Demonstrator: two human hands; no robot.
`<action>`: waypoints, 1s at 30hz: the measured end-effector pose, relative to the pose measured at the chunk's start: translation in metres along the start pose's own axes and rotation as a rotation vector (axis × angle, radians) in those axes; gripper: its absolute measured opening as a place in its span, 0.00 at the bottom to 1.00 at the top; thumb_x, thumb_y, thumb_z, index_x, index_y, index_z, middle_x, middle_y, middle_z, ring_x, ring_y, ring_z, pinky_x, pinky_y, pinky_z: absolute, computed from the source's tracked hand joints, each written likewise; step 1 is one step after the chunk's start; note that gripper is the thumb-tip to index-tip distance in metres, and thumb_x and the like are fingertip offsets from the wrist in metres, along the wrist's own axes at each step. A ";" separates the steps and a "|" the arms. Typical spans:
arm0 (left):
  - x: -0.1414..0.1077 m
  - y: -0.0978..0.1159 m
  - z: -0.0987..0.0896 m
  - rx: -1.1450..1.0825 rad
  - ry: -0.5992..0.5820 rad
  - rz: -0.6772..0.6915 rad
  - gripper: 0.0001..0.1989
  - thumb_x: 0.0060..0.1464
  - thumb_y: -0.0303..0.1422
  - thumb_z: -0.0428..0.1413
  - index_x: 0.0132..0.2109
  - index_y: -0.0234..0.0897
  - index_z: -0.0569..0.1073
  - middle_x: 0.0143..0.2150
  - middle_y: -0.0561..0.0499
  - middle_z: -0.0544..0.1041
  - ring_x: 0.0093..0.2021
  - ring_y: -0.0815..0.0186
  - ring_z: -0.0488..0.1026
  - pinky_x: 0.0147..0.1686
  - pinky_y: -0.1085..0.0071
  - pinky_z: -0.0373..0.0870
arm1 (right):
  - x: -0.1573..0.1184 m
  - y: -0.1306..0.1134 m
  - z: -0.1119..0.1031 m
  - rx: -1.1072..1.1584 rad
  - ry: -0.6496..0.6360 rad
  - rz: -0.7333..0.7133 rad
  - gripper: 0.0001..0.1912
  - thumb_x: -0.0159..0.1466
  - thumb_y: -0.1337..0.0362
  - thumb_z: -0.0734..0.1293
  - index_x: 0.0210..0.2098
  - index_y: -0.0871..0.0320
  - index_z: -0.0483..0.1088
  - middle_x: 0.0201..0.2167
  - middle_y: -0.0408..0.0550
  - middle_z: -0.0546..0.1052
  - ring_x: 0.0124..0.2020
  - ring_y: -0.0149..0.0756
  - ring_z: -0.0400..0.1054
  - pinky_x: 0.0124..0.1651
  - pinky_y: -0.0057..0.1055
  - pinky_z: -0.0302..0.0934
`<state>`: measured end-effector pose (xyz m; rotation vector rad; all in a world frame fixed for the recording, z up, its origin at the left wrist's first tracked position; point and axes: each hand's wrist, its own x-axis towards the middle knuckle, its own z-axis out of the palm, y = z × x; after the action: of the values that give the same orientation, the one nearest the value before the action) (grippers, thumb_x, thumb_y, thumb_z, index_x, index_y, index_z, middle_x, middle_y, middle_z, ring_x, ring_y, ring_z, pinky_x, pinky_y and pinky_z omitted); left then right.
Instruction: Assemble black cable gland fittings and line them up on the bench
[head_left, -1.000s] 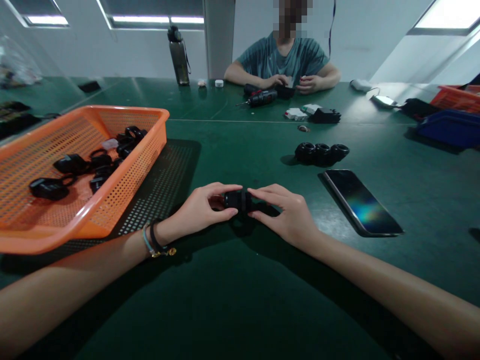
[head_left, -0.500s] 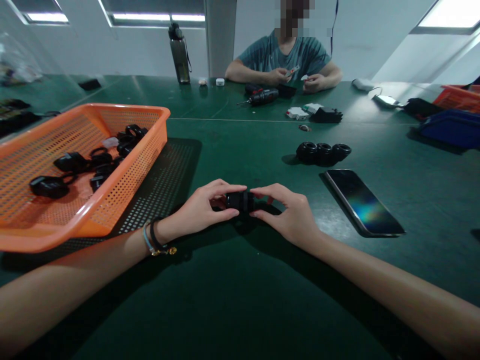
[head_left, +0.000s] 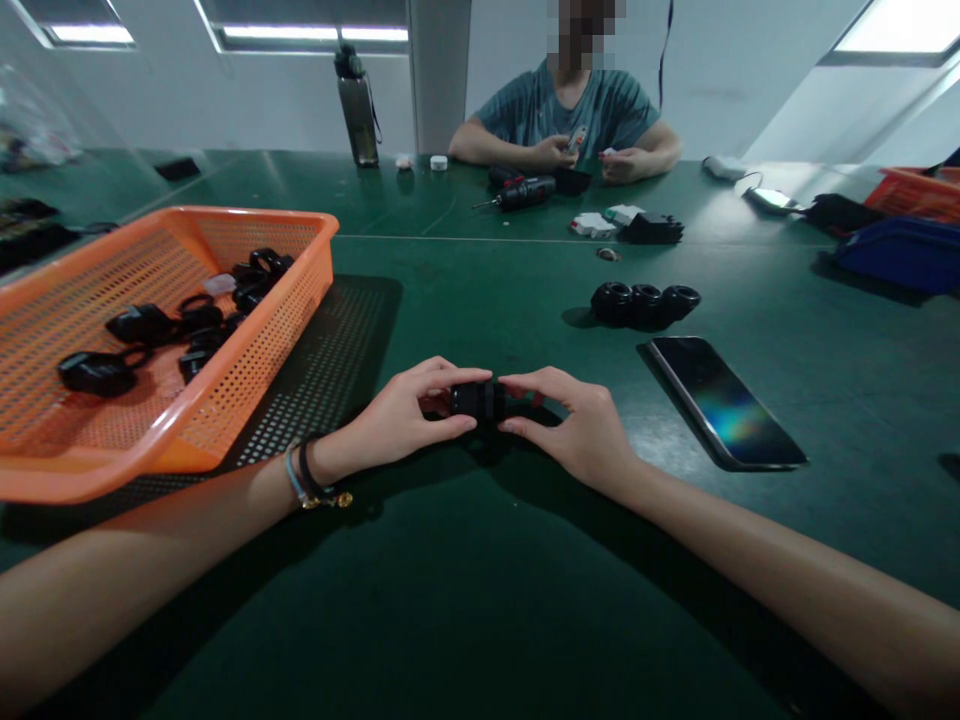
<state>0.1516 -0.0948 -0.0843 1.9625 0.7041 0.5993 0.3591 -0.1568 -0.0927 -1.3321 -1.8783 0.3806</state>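
Between my two hands is a small black cylindrical part (head_left: 478,401), lying sideways just above the green table (head_left: 480,590). My left hand (head_left: 411,408) pinches its left end between thumb and fingers. My right hand (head_left: 571,415) grips its right end with thumb and forefinger. A dark strip shows inside the curve of the right hand's fingers. To the left stands an orange basket (head_left: 259,345) with several black parts (head_left: 142,325) in it. Three black round pieces (head_left: 645,304) sit in a row beyond my right hand.
A phone (head_left: 726,402) lies to the right. Farther back are a power drill (head_left: 525,192), white and black pieces (head_left: 651,229), a bottle (head_left: 358,110) and a blue bin (head_left: 900,255). Across the table sits a person (head_left: 566,120) holding small items.
My hands and the black part have hardly moved. The dark strip by my right fingers now looks longer. Across the table, the person's hands have shifted slightly.
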 end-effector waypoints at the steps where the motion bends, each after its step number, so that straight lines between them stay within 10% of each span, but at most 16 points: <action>1: 0.000 0.000 0.000 -0.002 -0.001 0.001 0.21 0.51 0.33 0.57 0.53 0.41 0.71 0.44 0.50 0.67 0.39 0.68 0.70 0.38 0.71 0.72 | 0.000 0.000 0.000 0.002 -0.003 0.001 0.15 0.54 0.66 0.71 0.42 0.52 0.74 0.35 0.44 0.80 0.36 0.39 0.73 0.40 0.37 0.68; 30: 0.000 0.001 0.001 -0.038 -0.007 -0.004 0.20 0.50 0.32 0.57 0.52 0.39 0.71 0.43 0.51 0.66 0.39 0.68 0.71 0.39 0.70 0.72 | 0.001 0.000 -0.001 0.001 -0.032 -0.016 0.16 0.54 0.69 0.71 0.43 0.54 0.74 0.35 0.45 0.80 0.35 0.37 0.74 0.38 0.35 0.69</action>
<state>0.1521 -0.0956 -0.0839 1.9269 0.6876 0.5987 0.3594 -0.1561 -0.0917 -1.3174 -1.9133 0.3963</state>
